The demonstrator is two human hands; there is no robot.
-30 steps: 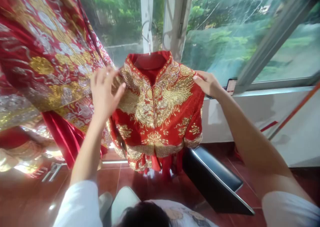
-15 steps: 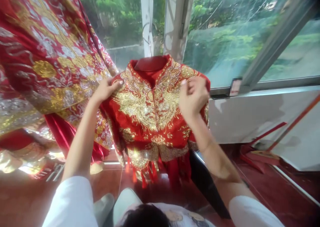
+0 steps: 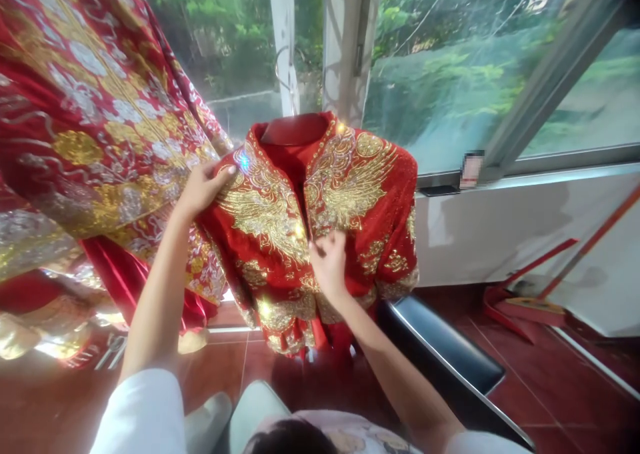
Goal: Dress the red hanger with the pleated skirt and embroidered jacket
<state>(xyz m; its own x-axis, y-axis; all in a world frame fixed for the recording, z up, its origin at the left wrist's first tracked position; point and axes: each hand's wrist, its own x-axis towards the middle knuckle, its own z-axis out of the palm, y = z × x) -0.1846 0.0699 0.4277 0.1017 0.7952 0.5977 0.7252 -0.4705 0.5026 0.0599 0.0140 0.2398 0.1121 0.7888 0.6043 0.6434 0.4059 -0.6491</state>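
Observation:
A red jacket [image 3: 275, 227] with gold embroidery and red tassels hangs in front of me on a hanger, whose metal hook [image 3: 281, 74] rises above the collar. My left hand [image 3: 203, 186] grips the jacket at its left shoulder, thumb over the front. At the middle of the chest, my right hand [image 3: 329, 259] pinches the front opening's edge with closed fingers. The neckline gapes slightly above that hand. Part of the lower front is hidden behind my right hand and forearm.
Another large red garment [image 3: 85, 147] with gold and silver embroidery hangs at the left. A black padded seat [image 3: 445, 341] stands at lower right. Beyond it lie a red dustpan [image 3: 510, 307] and a window ledge holding a dark flat object [image 3: 440, 191].
My right hand has moved from the jacket's right shoulder down and left to the front opening. The opening is wider at the top. My left hand stays at the shoulder.

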